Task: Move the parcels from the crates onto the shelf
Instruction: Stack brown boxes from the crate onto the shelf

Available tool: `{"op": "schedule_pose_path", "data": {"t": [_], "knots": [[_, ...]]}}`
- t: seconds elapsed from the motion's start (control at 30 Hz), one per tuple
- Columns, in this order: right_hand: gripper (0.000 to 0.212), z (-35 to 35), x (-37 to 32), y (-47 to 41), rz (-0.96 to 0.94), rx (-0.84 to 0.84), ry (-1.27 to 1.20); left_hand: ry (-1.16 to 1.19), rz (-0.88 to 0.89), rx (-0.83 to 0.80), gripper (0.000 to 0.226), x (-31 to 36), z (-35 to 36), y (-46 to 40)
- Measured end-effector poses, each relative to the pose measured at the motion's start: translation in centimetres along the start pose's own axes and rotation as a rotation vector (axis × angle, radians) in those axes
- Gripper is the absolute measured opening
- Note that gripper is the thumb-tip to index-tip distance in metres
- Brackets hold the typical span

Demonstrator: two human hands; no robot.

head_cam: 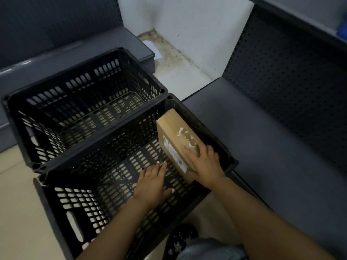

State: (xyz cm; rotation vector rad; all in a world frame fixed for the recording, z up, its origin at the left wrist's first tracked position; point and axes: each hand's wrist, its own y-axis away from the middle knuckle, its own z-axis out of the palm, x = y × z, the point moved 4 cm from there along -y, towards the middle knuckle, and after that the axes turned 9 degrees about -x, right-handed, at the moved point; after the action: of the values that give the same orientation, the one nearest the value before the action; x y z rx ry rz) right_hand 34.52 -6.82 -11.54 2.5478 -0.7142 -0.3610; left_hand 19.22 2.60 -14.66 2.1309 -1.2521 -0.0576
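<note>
Right hand (204, 164) grips parcel (176, 141) — brown, label-scarred.

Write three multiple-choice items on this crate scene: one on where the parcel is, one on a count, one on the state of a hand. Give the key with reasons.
1. Where is the brown parcel?
A. On the shelf
B. In the near crate, against its right wall
C. In the far crate

2. How many black crates are in view?
A. One
B. Two
C. Three

3. What is the left hand doing?
A. Gripping the parcel
B. Holding a crate handle
C. Held flat with straight fingers inside the near crate, holding nothing

Key: 1 B, the parcel stands tilted against the right wall of the near crate, with the right hand gripping its near end. 2 B, the near crate and the far crate stand side by side. 3 C, its fingers are straight and apart from the parcel.
</note>
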Motion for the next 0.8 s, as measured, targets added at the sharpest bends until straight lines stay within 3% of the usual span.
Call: {"op": "schedule_pose_path", "data": {"t": [0.17, 0.33, 0.57, 0.8], "knots": [[0.072, -3.5, -0.5, 2.7, -0.021, 0.134, -0.056, 0.038, 0.019, 0.016, 0.098, 0.8, -0.3, 1.6], [0.073, -7.2, -1.0, 8.5, -0.059, 0.250, -0.332, 0.112, 0.072, 0.095, 0.110, 2.3, -1.9, 4.4], [0.072, -11.4, -1.3, 18.1, -0.098, 0.370, -0.511, 0.136, 0.087, 0.143, 0.120, 4.3, -5.9, 9.7], [0.071, -16.5, -0.9, 28.0, -0.093, 0.574, -0.587, 0.350, 0.225, 0.142, 0.124, 7.3, -10.6, 15.8]]}}
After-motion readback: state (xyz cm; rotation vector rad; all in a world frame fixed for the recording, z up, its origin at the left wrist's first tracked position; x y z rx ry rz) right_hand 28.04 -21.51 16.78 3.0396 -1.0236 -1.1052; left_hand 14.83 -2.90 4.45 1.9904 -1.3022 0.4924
